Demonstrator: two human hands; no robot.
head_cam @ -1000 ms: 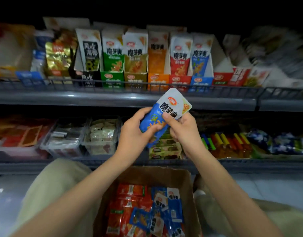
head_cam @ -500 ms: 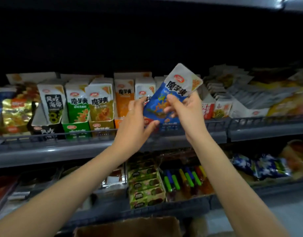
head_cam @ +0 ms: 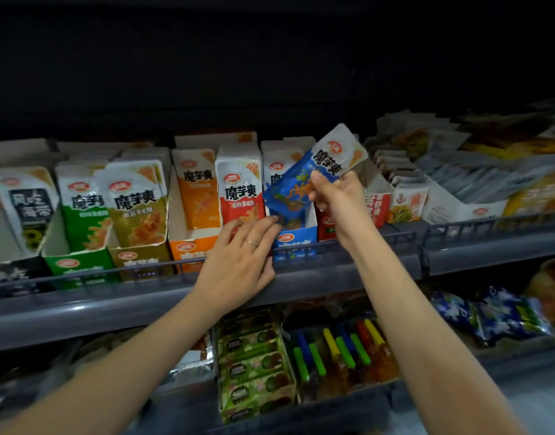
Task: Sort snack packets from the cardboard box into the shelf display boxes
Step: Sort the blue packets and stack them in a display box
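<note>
Near field: both forearms reach up and forward from the bottom edge. The cardboard box is out of frame, so what remains to sort cannot be counted.

Below the shelf (head_cam: 81, 312): green cartons (head_cam: 254, 365) and coloured tubes (head_cam: 339, 350), not part of the job as far as can be judged.

Left hand (head_cam: 238, 262): fingers nearly straight, grasping nothing. It lies over the rail (head_cam: 163, 265), and its fingertips reach the front of the blue display box (head_cam: 296, 243), seemingly to steady it. It hides most of the red box next door.

Right hand (head_cam: 336, 196): thumb and fingers pinch the blue packet (head_cam: 314, 180) about its middle. The packet is tilted, top leaning right, with its lower end at the mouth of the blue display box. It is not yet released.

Judgement: this packet is matched to its box by colour and is mid-insertion. Seating it upright and letting go are still to do.

Along the row, the green display box (head_cam: 78, 265), olive display box (head_cam: 138, 255) and orange display box (head_cam: 191, 246) already hold upright packets.

Hard to read: how full the blue box is, because packet and hands cover it. The goods at far right are blurred. Everything above the row is black.
</note>
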